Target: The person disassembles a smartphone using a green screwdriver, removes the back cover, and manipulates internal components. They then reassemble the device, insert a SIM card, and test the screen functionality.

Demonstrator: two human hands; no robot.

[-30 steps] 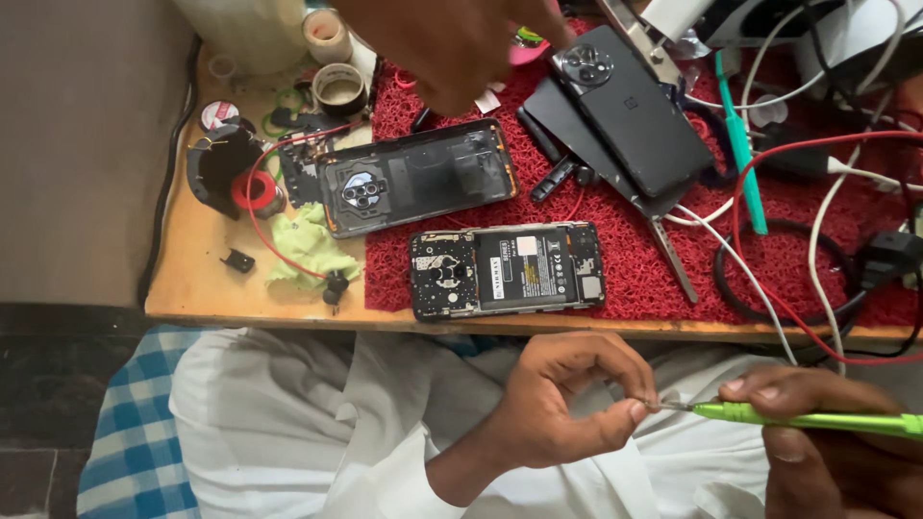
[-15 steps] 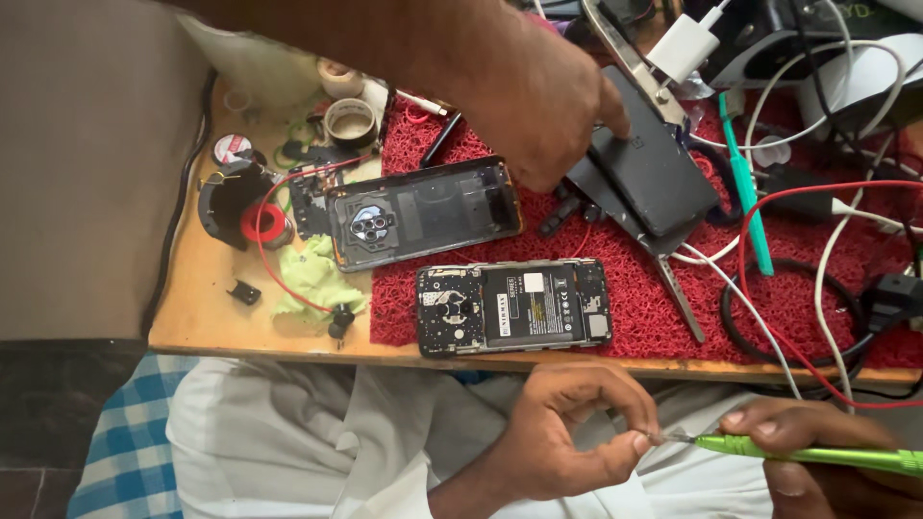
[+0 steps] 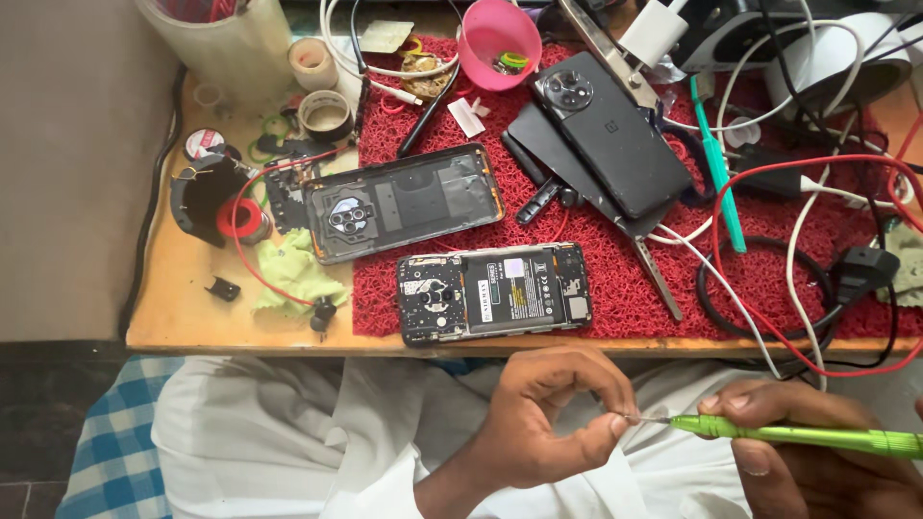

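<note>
Counter (image 3: 192, 327) of pale wood carries a red mat (image 3: 769, 279), taken as the landmark. Well left of the mat: a black holder with a red solder spool (image 3: 238, 219), and a crumpled green cloth (image 3: 293, 274) just off the mat's left edge. Overlapping that left edge lies a removed phone back cover (image 3: 404, 202), inner face up. On the mat's near edge, just below the cover, lies an opened phone (image 3: 493, 293), battery and board exposed. At the mat's top sits a pink bowl (image 3: 498, 38); right of it, mid-mat, a black phone (image 3: 601, 130) lies face down on a dark slab. Metal tweezers (image 3: 659, 279) lie below that phone. Red, white and black cables (image 3: 817, 240) loop over the mat's right part.

Below the mat, off the counter and over a white-clothed lap: left hand (image 3: 543, 423), thumb and forefinger pinched on the metal tip of a green screwdriver (image 3: 798, 435). Whether a screw sits in the pinch cannot be told. Right hand (image 3: 827, 461), lower right of the mat, fingers closed around the screwdriver shaft, which lies roughly level.
</note>
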